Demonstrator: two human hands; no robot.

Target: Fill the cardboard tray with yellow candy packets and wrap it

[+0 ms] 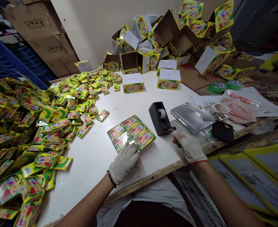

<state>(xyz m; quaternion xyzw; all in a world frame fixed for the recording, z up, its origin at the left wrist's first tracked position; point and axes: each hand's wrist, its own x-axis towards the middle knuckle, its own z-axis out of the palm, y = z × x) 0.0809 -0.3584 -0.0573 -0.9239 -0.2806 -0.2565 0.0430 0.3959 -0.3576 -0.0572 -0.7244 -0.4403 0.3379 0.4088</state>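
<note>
My left hand (126,161), in a white knit glove with bare fingertips, lies with its fingers stretched over the near edge of a flat green and yellow printed box (136,130). The box's top shows several bright panels with red hearts. To the right, my gloved right hand (188,145) is closed in a pinch at the front of a black tape dispenser (158,121). A short strip of clear tape (173,133) shows between the dispenser's cutting edge and those fingertips. A white tape roll (162,113) sits in the dispenser.
Loose small yellow packs (82,91) heap up along the left side. White-topped cartons (133,82) stand at the back, before a pile of open display boxes (167,28). At right lie a clear plastic lid (192,116), a black square object (222,131) and a cup (221,109).
</note>
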